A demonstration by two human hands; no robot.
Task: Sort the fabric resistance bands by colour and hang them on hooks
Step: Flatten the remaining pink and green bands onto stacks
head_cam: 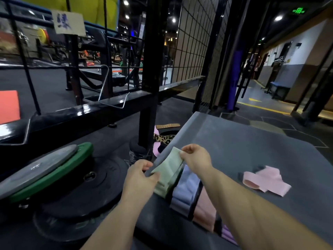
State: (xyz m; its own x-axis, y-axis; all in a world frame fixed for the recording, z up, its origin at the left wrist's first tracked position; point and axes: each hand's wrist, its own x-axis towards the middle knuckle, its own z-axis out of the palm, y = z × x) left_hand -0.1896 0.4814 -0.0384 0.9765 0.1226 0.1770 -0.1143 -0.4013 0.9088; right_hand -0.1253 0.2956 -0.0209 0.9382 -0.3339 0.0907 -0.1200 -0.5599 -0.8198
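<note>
A: Entry one, nearest us?

B: A row of bands on the near edge of the grey platform (252,141), partly under our right forearm: purple band (229,234), pale pink band (205,210), lavender band (185,192), side by side.

A: And the one we have in hand?

B: Pale green band (168,173), lifted over the platform's left edge, just beyond the lavender one. Left hand (138,179): thumb and curled fingers (153,176) pinch the lower, nearer end. Right hand (197,157): fingertips (185,154) closed in a pinch on the upper, farther corner. The band runs flat and slanted between our two pinches, so all of its middle shows.

A: Anything else on the platform?

B: One pink band (266,179), folded over itself, well apart to the right.

A: Left of us, on the floor?

B: Weight plates — a black plate (86,188) lying flat, with a green plate (59,172) tilted on it and a grey plate (36,167) on top of that.

A: Farther out?

B: Leopard-print band (165,138) on the floor beside a black post, touching some pink fabric. Beyond it, the black rail (86,110) with a wire hook (111,91) resting on it, and an orange pad (9,105) at the far left. Above the rail, a card sign (68,22) with a blue handwritten character. Behind, to the right, a wire mesh panel (191,42).
</note>
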